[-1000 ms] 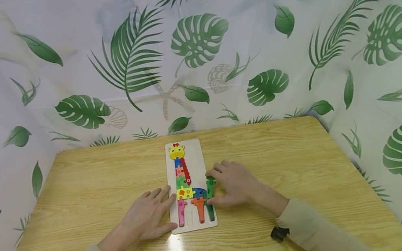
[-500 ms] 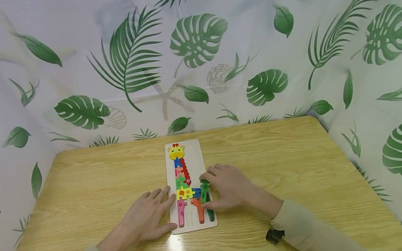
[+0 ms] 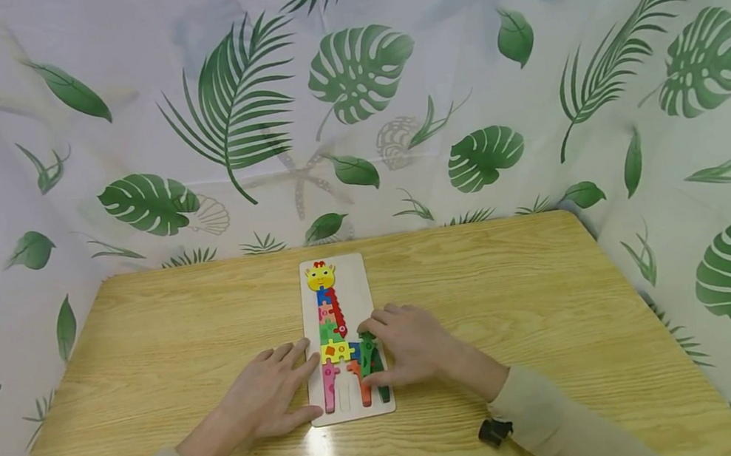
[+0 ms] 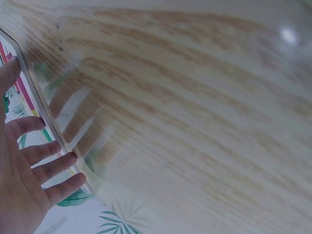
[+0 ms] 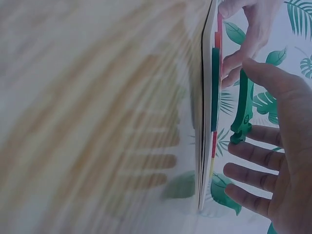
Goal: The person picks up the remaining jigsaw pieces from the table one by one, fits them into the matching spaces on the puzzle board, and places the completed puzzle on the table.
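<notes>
A giraffe puzzle board (image 3: 352, 278) lies on the wooden table, filled with coloured pieces from a yellow head (image 3: 320, 276) down to the legs. Between thumb and fingers my right hand (image 3: 414, 343) pinches a green leg piece (image 3: 367, 355); the right wrist view shows this piece (image 5: 243, 109) raised off the board. Below it sit an orange leg (image 3: 365, 388) and a dark green piece (image 3: 383, 386). A pale leg-shaped recess (image 3: 344, 394) shows beside the pink leg (image 3: 330, 389). My left hand (image 3: 265, 394) rests along the board's left edge, fingers extended and touching it.
The wooden table (image 3: 169, 330) stretches out on both sides of the board. A white cloth with green leaf prints (image 3: 362, 72) stands behind it and at both sides. A black strap (image 3: 496, 432) hangs near the right sleeve.
My right hand has moved left and slightly toward me, carrying the green leg piece from the board's right edge to above the orange leg. The left hand has stayed in place.
</notes>
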The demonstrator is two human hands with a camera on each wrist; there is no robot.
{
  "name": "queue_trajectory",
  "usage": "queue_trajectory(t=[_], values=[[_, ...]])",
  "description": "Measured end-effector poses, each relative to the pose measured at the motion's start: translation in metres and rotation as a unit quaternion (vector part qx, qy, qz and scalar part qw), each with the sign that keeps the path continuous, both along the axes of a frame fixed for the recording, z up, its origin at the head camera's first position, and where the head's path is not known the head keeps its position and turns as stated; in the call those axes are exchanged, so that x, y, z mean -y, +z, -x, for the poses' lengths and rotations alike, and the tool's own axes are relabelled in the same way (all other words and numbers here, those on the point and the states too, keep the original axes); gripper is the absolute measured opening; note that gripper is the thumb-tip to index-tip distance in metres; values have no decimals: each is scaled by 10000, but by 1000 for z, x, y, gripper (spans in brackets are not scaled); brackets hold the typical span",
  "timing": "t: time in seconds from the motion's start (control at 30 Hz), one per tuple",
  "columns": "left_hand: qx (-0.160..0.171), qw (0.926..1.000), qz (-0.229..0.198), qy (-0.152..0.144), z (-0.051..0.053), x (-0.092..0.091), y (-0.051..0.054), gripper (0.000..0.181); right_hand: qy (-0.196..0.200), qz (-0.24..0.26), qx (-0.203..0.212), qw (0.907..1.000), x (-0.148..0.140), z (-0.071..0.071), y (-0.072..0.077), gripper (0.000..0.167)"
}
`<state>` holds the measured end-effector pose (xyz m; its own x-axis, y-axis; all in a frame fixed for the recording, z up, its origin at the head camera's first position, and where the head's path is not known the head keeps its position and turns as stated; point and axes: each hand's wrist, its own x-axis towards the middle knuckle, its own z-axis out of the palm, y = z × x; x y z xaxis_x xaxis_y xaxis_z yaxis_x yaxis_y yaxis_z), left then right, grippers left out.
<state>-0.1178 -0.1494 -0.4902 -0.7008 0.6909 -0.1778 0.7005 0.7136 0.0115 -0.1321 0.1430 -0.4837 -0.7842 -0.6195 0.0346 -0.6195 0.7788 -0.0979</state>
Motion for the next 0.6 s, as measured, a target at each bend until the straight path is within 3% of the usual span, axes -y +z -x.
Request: queue_trajectory(t=[0.6], values=[[-130,9999,2,-100,0,0,-2,81,294,-242,127,9992,15,-6,4,77]])
